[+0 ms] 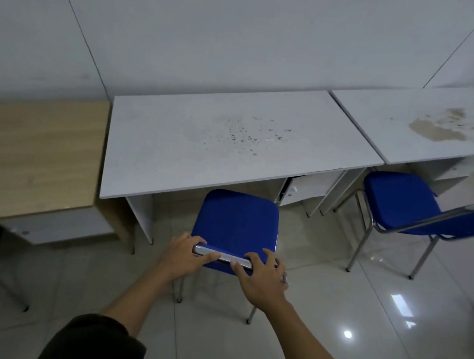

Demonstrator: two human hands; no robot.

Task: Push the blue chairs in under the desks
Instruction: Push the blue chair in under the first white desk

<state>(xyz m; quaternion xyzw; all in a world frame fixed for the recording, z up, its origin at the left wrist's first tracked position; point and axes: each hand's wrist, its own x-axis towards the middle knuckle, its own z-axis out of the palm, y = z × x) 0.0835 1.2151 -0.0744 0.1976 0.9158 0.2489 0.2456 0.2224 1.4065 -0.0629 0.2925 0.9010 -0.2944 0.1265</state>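
- White desk (pixel 204 147) is standing against the wall, speckled with dirt.
- Both hands, left (pixel 186 257) and right (pixel 262 280), are gripping the backrest of the blue chair (pixel 236 219), its seat front just reaching under the desk's edge.
- Second blue chair (pixel 401 201) is sitting angled beside the neighbouring desk (pixel 426 125).

A single head-worn wide-angle camera looks forward and steeply down from behind the middle white desk (pixel 234 138), close enough that both forearms fill the lower frame. The desk sits centre; the wall (pixel 215 32) rises behind it, the tiled floor (pixel 361 321) spreads below. Straight lines bow toward the edges. No second view overlaps.
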